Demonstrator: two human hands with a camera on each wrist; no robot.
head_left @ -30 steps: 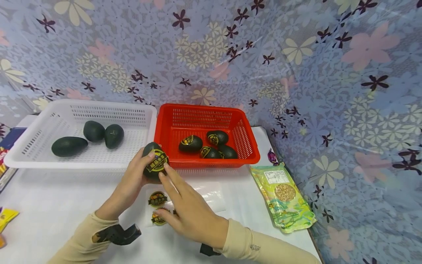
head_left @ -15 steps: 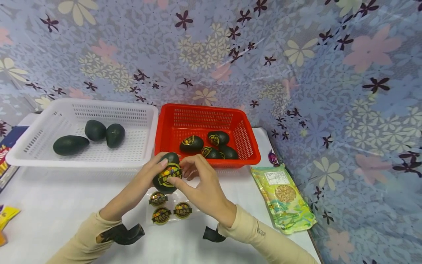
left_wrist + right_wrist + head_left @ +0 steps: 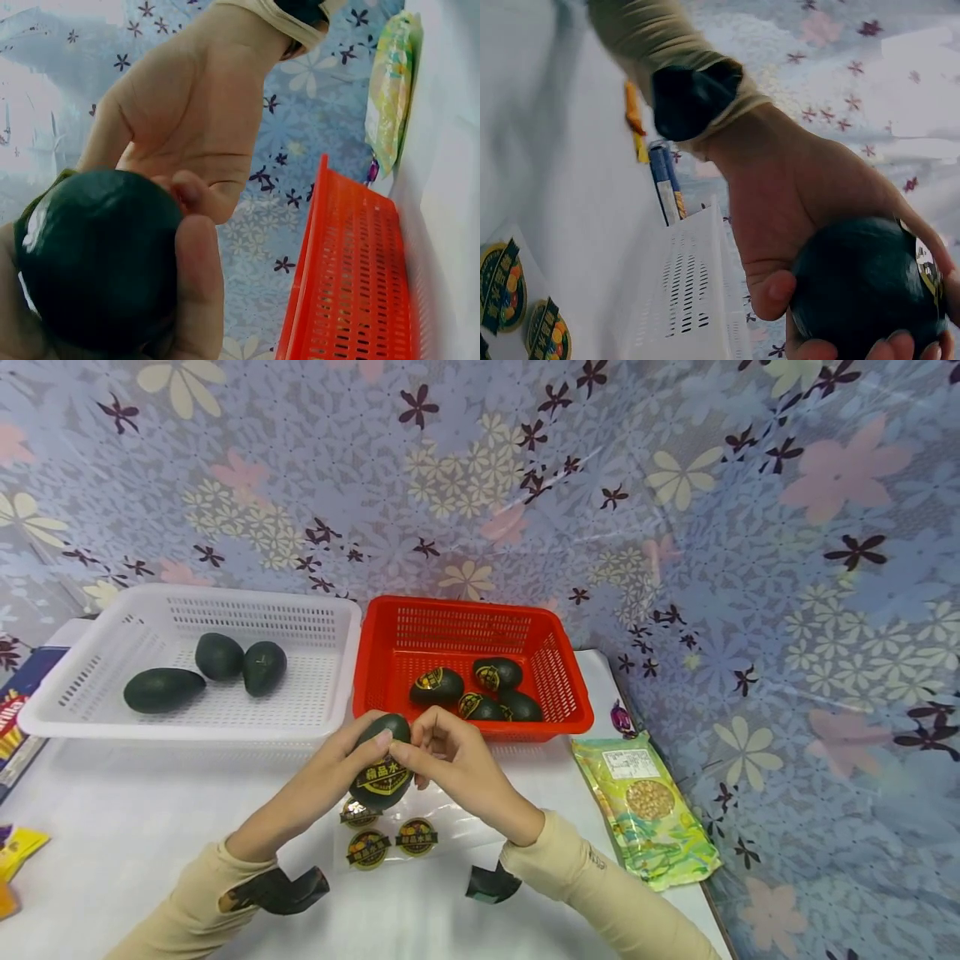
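Note:
My left hand (image 3: 322, 777) grips a dark green avocado (image 3: 375, 797), its thumb over the top edge of a black and gold label (image 3: 381, 772). From the other side my right hand (image 3: 472, 777) holds the fruit too, thumb on the label and fingers curled at the far edge. In the left wrist view the avocado (image 3: 101, 259) shows a bare, glossy side. The label faces right on the avocado (image 3: 862, 285) in the right wrist view. Beneath the hands lies a clear sticker sheet (image 3: 450, 839) with several round stickers (image 3: 367, 849), partly hidden by the fruit.
A white basket (image 3: 180, 731) holds 3 unlabelled avocados (image 3: 165, 690). Beside it, a red basket (image 3: 472, 727) contains several labelled ones (image 3: 437, 687). At right lie a green snack bag (image 3: 648, 814) and a purple wrapper (image 3: 621, 718); yellow packets (image 3: 21, 852) are at far left.
The right hand's spread fingers have come in from lower right to the avocado's edge, its thumb now at the label's upper part. The avocado has moved right and slightly down in the left hand.

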